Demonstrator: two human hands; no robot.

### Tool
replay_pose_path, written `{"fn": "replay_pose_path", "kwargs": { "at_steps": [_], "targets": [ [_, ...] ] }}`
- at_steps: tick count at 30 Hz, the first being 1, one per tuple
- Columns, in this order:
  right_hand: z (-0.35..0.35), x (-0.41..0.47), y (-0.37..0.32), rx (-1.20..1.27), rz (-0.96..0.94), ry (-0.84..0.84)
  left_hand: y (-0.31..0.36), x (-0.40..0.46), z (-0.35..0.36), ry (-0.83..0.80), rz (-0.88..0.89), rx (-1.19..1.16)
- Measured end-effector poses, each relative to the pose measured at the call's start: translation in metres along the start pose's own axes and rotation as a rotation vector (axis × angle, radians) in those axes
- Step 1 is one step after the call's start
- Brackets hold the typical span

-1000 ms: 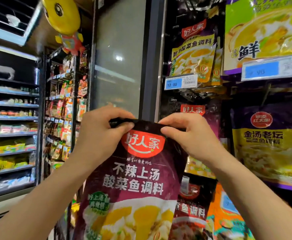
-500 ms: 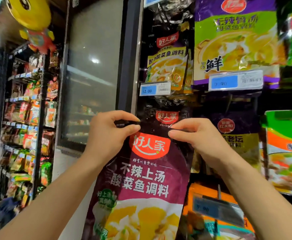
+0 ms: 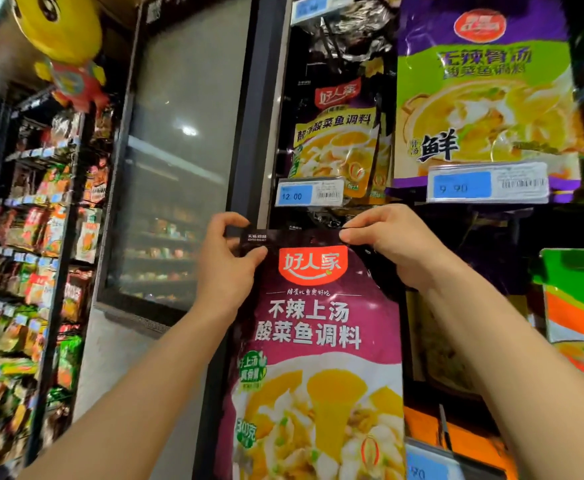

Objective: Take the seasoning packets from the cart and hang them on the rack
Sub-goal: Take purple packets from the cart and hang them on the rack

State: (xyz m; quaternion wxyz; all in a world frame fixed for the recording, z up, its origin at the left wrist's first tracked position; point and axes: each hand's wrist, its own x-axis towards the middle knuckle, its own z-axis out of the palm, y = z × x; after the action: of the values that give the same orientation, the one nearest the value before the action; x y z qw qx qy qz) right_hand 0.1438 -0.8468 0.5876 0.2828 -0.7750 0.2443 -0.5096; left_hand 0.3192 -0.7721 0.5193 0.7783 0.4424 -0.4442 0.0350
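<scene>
A large purple seasoning packet (image 3: 314, 341) with a red logo and a picture of yellow soup hangs in front of me. My left hand (image 3: 226, 268) pinches its top left corner and my right hand (image 3: 390, 247) pinches its top right corner. The packet's black top edge sits level with the dark rack (image 3: 321, 216) just under the 12.00 price tag (image 3: 309, 192). The hook behind the packet is hidden. The cart is out of view.
Other packets hang on the rack: a yellow one (image 3: 339, 140) above, a green and purple one (image 3: 484, 95) upper right, a green and orange one (image 3: 577, 306) at right. A glass door (image 3: 179, 168) and snack shelves (image 3: 34, 271) stand to the left.
Both hands have carried the packet to the right and closer to the rack; its top edge now covers the identical packet that showed behind it.
</scene>
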Motion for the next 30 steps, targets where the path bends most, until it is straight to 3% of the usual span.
{"fn": "replay_pose_path", "kwargs": {
  "at_steps": [5,11,20,25,30],
  "targets": [
    [0.001,0.025,-0.002,-0.010,0.016,0.010,0.001,0.018,0.007,0.049,0.191,0.213],
    [0.002,0.050,0.005,0.204,0.156,-0.058,0.005,0.037,0.016,0.124,0.426,0.497],
    [0.008,0.063,0.009,0.277,0.118,-0.082,-0.011,0.042,0.019,0.109,0.764,0.763],
    [0.009,0.069,0.005,0.243,0.146,-0.030,-0.011,0.055,0.025,0.046,0.839,1.005],
    [0.008,0.066,0.014,0.179,0.186,-0.021,-0.022,0.050,0.026,-0.013,0.801,0.982]
  ]
}}
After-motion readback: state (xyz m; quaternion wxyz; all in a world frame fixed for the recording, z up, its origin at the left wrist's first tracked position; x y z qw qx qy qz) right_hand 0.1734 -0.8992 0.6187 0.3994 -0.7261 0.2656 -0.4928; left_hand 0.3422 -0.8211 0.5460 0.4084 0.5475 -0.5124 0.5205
